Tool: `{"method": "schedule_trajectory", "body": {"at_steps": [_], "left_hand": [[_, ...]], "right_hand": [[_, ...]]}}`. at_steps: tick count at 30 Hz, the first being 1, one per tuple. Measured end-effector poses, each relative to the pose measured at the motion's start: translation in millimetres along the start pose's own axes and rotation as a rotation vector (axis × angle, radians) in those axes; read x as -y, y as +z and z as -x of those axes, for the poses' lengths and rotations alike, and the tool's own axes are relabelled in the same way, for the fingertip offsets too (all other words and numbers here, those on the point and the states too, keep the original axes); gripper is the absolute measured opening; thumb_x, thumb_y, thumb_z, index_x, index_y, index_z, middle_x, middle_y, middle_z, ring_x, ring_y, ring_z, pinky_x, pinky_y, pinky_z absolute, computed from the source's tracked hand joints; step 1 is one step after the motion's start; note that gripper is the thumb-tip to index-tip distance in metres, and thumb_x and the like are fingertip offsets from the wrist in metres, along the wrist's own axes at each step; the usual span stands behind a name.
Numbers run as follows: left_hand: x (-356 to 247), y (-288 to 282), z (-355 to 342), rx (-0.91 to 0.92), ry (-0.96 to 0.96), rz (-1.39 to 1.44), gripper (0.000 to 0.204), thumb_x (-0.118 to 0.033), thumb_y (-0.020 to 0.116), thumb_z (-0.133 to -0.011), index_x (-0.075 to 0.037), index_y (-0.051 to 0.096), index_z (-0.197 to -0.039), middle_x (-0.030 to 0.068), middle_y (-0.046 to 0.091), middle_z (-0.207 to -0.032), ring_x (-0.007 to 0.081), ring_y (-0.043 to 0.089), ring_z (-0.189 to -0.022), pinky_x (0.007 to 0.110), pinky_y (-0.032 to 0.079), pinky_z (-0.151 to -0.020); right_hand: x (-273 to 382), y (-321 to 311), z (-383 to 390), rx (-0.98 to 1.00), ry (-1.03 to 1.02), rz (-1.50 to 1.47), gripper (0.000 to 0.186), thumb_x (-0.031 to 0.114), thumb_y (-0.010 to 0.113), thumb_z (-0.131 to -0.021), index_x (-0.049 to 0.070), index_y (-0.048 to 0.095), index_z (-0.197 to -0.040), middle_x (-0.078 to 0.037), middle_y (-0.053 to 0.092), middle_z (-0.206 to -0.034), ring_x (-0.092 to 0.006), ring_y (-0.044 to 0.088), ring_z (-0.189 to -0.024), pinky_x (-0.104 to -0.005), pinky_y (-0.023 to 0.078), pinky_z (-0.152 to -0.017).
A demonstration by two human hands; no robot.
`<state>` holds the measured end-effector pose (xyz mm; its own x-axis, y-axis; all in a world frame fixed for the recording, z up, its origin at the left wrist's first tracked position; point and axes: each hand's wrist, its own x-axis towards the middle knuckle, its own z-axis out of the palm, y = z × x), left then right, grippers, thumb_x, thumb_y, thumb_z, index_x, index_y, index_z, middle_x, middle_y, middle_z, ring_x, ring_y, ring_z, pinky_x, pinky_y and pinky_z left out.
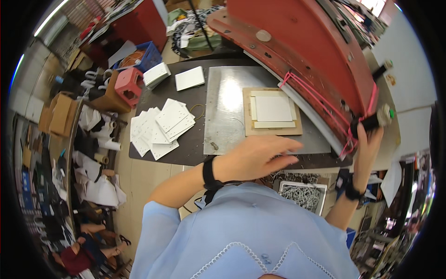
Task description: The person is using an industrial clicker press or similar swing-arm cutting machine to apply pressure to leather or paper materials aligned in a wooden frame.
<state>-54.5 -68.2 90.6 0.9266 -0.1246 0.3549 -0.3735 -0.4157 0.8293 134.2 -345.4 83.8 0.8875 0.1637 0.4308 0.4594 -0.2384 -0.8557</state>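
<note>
The white card point(273, 109) lies just beyond my left grip point(255, 157), the nearer one, loosely spread and empty. My right grip point(368, 143) wraps the black handle point(371, 122).

cards point(173, 115) left of plate point(223, 107) | board point(274, 132) on plate | sheet point(274, 109) atop

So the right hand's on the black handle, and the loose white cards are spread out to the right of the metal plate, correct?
Not quite: the side is wrong. The head view shows the loose white cards spread out to the left of the metal plate. The right hand is on the black handle, as you said.
</note>
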Motion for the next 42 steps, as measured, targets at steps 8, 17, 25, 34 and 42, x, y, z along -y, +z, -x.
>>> {"method": "schedule_trajectory", "body": {"at_steps": [8,17,25,34,42], "left_hand": [[-38,8,-36,-0.138,0.306,0.134,0.069,-0.025,0.078,-0.083,-0.003,0.044,-0.139,0.0146,0.056,-0.130,0.0295,0.060,-0.113,0.037,0.048,-0.095],[-55,-16,7,-0.262,-0.017,0.849,0.040,-0.039,0.054,-0.100,0.000,0.054,-0.108,0.0065,0.059,-0.082,0.0111,0.055,-0.071,0.026,0.044,-0.065],[-59,-55,44,-0.469,-0.017,0.814,0.034,-0.028,0.049,-0.100,0.001,0.054,-0.117,0.0044,0.056,-0.081,0.0096,0.052,-0.069,0.026,0.043,-0.062],[-29,-50,56,-0.423,0.036,0.825,0.025,-0.023,0.054,-0.098,0.000,0.057,-0.106,0.0034,0.055,-0.082,0.0092,0.053,-0.070,0.025,0.044,-0.062],[-26,-43,59,-0.467,-0.001,0.823,0.026,-0.025,0.053,-0.097,0.000,0.057,-0.106,0.0047,0.056,-0.083,0.0101,0.054,-0.070,0.025,0.044,-0.061]], "right_hand": [[-12,-73,-56,-0.109,-0.078,0.024,0.056,0.033,0.043,-0.105,-0.001,0.031,-0.149,-0.019,0.037,-0.152,-0.0266,0.038,-0.140,-0.0403,0.025,-0.119],[5,-10,-83,-0.101,-0.028,-0.410,0.058,0.042,0.034,-0.106,0.001,0.032,-0.149,-0.020,0.047,-0.143,-0.0281,0.047,-0.131,-0.0397,0.032,-0.113],[0,-8,-61,0.080,-0.021,-0.679,0.049,0.030,0.040,-0.101,-0.002,0.049,-0.137,-0.006,0.050,-0.087,-0.0142,0.049,-0.077,-0.0256,0.042,-0.072],[8,3,-38,0.105,0.047,-0.772,0.026,0.025,0.044,-0.102,0.001,0.053,-0.100,-0.005,0.042,-0.082,-0.0141,0.041,-0.072,-0.0261,0.036,-0.067],[3,5,-34,0.102,0.041,-0.725,0.028,0.027,0.043,-0.102,0.001,0.052,-0.103,-0.005,0.042,-0.081,-0.0136,0.041,-0.071,-0.0257,0.036,-0.065]]}}
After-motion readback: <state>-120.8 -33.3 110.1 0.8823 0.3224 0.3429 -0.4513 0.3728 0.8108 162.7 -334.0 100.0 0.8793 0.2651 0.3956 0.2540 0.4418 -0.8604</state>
